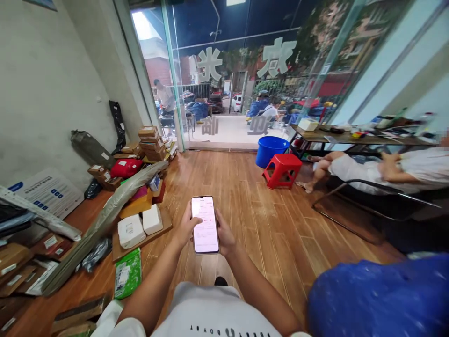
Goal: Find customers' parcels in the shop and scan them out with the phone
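A smartphone (205, 224) with a lit white and pink screen is held upright in front of me over the wooden floor. My left hand (184, 230) wraps the phone's left edge, thumb resting on the screen. My right hand (224, 236) grips the right edge from below and behind. Both hands are closed on the phone. My forearms reach forward from a white shirt at the bottom of the view.
Parcels lie piled along the left wall: white boxes (138, 226), a green packet (127, 274), a long grey wrapped bundle (105, 220), stacked cartons (151, 140). A red stool (282, 169) and blue bucket (271, 150) stand ahead. A person (382, 169) reclines at right. A blue bag (382, 299) sits near right.
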`<state>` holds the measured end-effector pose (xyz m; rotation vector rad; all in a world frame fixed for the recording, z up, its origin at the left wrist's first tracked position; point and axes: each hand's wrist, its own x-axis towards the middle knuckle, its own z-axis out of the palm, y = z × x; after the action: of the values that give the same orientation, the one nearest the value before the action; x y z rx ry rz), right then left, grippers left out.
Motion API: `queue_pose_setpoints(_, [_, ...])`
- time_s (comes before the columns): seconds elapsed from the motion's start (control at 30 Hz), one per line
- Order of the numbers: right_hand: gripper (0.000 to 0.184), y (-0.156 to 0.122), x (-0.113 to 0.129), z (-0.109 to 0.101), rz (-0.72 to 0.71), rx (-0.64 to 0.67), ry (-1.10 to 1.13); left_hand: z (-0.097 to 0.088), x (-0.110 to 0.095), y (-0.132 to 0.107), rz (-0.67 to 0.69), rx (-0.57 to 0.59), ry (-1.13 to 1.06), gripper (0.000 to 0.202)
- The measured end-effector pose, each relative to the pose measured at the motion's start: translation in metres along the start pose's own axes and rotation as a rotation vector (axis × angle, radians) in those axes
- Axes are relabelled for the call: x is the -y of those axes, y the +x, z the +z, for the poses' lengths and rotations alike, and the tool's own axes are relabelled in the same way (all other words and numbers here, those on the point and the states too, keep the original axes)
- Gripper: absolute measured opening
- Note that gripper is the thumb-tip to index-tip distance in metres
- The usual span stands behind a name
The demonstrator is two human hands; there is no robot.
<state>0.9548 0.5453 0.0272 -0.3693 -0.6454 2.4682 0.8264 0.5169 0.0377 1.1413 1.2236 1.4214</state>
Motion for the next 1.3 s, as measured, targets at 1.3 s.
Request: queue_pose_setpoints(1.3, [0.057,0.523,0.385,-0.185,0.364,-0.049,0.025,-0.118,0.042,0.658,-0.211,-0.415,0.181,0.072])
